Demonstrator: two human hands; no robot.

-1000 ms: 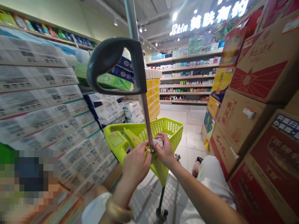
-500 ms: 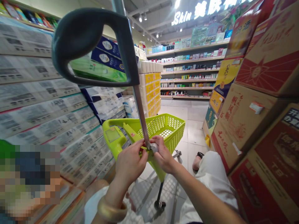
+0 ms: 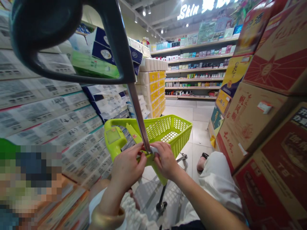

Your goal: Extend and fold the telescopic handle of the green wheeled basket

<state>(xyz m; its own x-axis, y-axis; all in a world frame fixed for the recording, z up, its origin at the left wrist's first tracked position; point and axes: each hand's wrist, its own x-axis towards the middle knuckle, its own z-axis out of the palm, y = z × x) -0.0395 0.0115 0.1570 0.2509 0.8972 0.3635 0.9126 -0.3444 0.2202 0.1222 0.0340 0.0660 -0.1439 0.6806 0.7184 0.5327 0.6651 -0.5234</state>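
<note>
A lime-green shopping cart (image 3: 178, 140) with a lattice basket stands before me. From its near end rises a slanted metal pole (image 3: 139, 118), topped by a dark grey loop handle (image 3: 121, 48) close to the camera. My left hand (image 3: 128, 164) has its thumb and fingers curled around the cart's green edge at the left of the pole's foot; the fingertips are partly hidden. In my right hand (image 3: 166, 159), a crumpled white wipe or tissue (image 3: 154, 150) is pressed against the right side of the pole's foot. The hands are close together, with the pole between them.
Stacked wrapped packs (image 3: 57, 111) rise on the left, and printed cartons (image 3: 249, 111) on the right. A tissue-pack stack (image 3: 157, 92) stands beyond the cart. Shelves of small goods (image 3: 199, 67) line the back. Tiled floor (image 3: 201, 127) shows between them. My knee (image 3: 218, 172) is beside the cart.
The pole and handle have shifted left and come nearer in view. Both hands have moved slightly left with the pole's foot, still gripping there; the white wipe or tissue remains in my right hand.
</note>
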